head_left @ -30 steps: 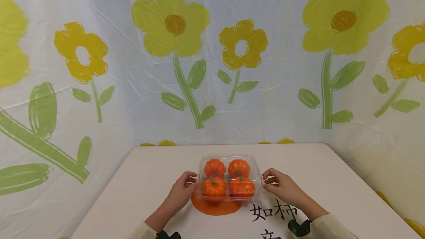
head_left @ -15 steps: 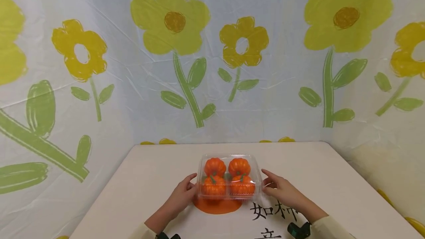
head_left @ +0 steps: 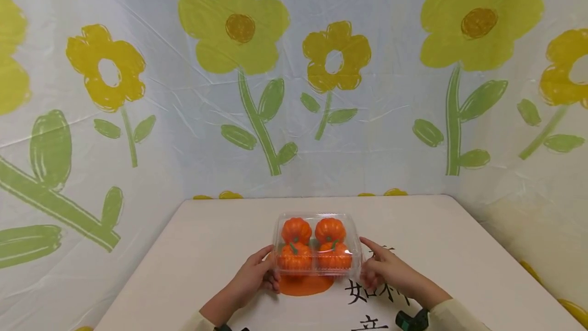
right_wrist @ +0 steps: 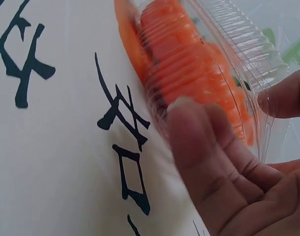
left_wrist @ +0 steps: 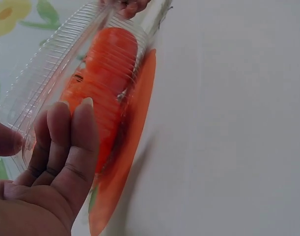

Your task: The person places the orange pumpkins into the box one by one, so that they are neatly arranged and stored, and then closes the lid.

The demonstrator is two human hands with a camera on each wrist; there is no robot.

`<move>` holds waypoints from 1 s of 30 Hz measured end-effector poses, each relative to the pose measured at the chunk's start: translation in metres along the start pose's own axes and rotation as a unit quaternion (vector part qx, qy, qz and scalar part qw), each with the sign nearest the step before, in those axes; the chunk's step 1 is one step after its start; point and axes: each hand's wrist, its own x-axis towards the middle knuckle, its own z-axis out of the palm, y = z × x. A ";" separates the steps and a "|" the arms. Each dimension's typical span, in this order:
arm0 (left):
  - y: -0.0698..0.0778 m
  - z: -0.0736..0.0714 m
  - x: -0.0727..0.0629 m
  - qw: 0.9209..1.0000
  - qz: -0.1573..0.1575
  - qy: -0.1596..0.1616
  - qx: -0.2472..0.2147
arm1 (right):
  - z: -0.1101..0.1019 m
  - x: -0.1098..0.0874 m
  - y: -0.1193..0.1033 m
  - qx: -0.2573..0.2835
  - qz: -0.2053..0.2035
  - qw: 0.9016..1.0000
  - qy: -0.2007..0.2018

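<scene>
A clear plastic clamshell box [head_left: 356, 241] holds several small orange pumpkins [head_left: 296, 231] with green stems, in two rows. My left hand [head_left: 251, 276] grips the box's near left edge. In the left wrist view, a digit of that hand [left_wrist: 61, 162] is at the clear rim while the other fingers curl against the ribbed side. My right hand [head_left: 383, 269] grips the opposite edge, index finger extended along the side. The right wrist view has the thumb [right_wrist: 282, 96] on the rim and bent fingers [right_wrist: 191, 132] under it, against the wall.
Beneath the box, a printed orange shape [head_left: 305, 286] shows on the pale tabletop [head_left: 220, 223], with black brush characters [head_left: 358, 290] to its right. A flower-patterned cloth [head_left: 367, 157] hangs behind and along both sides. Dark wrist devices [head_left: 412, 319] sit at the sleeves.
Both hands have closed in from beside the box and bent their fingers onto its edges, lower down at the front corners. The box stays nearly in place; the head view tilts slightly down.
</scene>
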 end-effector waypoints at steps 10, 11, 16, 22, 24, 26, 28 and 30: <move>0.002 -0.003 0.004 1.000 -0.019 0.002 -0.022 | 0.003 0.004 0.001 0.065 0.025 0.998 0.002; 0.002 -0.003 0.004 1.000 -0.018 0.001 -0.023 | 0.003 0.005 0.001 0.068 0.025 0.997 0.002; 0.003 -0.004 0.005 1.000 -0.018 -0.003 -0.025 | 0.002 0.008 0.003 0.078 0.019 0.997 0.001; 0.005 -0.004 0.006 1.000 -0.019 -0.006 -0.020 | 0.000 0.011 0.004 0.097 0.015 0.995 -0.016; 0.006 -0.005 0.006 1.000 -0.019 -0.007 -0.018 | -0.001 0.011 0.002 0.102 0.020 0.994 -0.020; 0.008 -0.005 0.006 1.000 -0.020 -0.007 -0.016 | -0.002 0.012 0.001 0.105 0.024 0.994 -0.021; 0.009 -0.006 0.007 1.000 -0.021 -0.006 -0.012 | -0.002 0.013 0.000 0.106 0.026 0.994 -0.023; 0.010 -0.006 0.007 1.000 -0.020 -0.004 -0.009 | -0.003 0.015 0.000 0.108 0.029 0.993 -0.025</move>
